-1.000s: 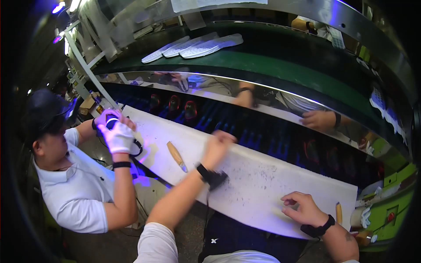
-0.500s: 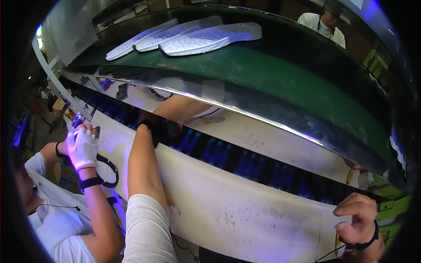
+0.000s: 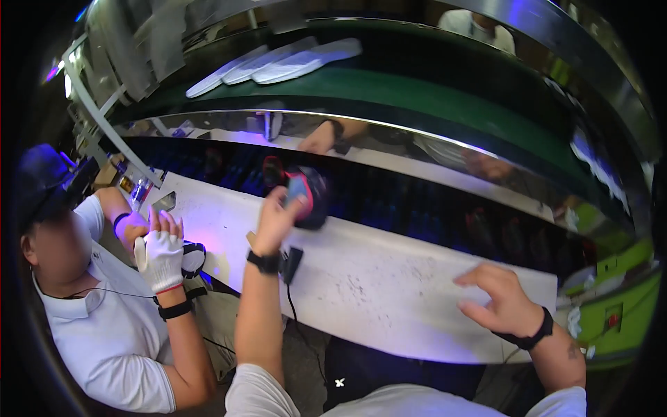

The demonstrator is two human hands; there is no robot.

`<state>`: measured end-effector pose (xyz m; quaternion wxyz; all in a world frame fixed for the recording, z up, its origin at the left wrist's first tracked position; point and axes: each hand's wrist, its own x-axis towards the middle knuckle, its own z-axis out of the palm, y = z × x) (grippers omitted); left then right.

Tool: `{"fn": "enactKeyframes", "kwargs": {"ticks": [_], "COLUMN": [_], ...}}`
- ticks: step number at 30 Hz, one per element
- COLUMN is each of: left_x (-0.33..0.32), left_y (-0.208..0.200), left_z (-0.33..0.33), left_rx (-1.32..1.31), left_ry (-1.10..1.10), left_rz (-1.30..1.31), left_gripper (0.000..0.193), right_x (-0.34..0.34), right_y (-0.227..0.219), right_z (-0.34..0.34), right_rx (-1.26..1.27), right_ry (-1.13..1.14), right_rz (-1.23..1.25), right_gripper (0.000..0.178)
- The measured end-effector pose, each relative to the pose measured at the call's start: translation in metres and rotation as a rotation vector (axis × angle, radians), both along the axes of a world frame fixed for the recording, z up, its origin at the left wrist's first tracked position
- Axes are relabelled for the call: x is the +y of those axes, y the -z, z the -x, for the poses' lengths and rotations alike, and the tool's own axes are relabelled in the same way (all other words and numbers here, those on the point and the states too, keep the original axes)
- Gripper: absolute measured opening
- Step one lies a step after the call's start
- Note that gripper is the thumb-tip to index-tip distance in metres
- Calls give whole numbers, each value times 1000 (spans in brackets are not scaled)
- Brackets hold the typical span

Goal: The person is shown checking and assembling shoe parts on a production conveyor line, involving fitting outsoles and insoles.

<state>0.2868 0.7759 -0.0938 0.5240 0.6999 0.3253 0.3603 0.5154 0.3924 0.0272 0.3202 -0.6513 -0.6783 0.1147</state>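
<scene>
Pinched in my left hand [image 3: 276, 226] is a dark shoe upper [image 3: 316, 201] with red edging and a blue-grey patch, blurred by motion. It hangs over the edge where the white worktop [image 3: 389, 278] meets a dark trough [image 3: 389, 184]. Another dark, red-edged piece [image 3: 273, 168] shows just behind it in the trough. My right hand [image 3: 497, 300] hovers over the right part of the worktop, fingers spread and holding nothing.
Several white shoe soles [image 3: 306, 62] lie on a green belt [image 3: 389, 83] above the trough, behind a shiny metal edge. At left a co-worker's gloved hand [image 3: 161, 257] is beside a black-rimmed sole [image 3: 193, 258]. A green panel [image 3: 611, 313] stands at right.
My left hand has come back out of the trough with the shoe upper in it. My right hand has moved left from the worktop's right end, its fingers opening wider.
</scene>
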Motion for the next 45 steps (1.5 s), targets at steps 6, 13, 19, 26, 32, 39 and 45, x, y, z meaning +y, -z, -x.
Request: {"fn": "enactKeyframes", "kwargs": {"ticks": [6, 13, 19, 26, 32, 39, 45], "left_x": [-208, -290, -318, -301, -305, -284, -314], "left_y": [-26, -67, -110, -122, -147, -149, -94], "left_z": [-48, -106, -141, -140, -145, -110, -97], "left_rx": [246, 208, -472, -336, -498, -1071, -267], "left_ry": [800, 764, 531, -15, 333, 521, 99], "left_rz": [-380, -417, 143, -1082, -273, 692, -346], "left_gripper": [35, 28, 22, 8, 16, 37, 27], "right_x": [-86, -131, -98, -79, -68, -77, -72], "right_y": [48, 122, 75, 66, 74, 60, 3], "right_z": [1, 32, 94, 113, 124, 122, 31], "right_rx": [-314, 97, 887, 1017, 1148, 939, 1146], "right_ry": [232, 336, 142, 119, 38, 1, 317], "right_rz": [-61, 44, -322, -48, -37, 22, -475], "right_gripper": [88, 80, 46, 21, 23, 29, 30]}}
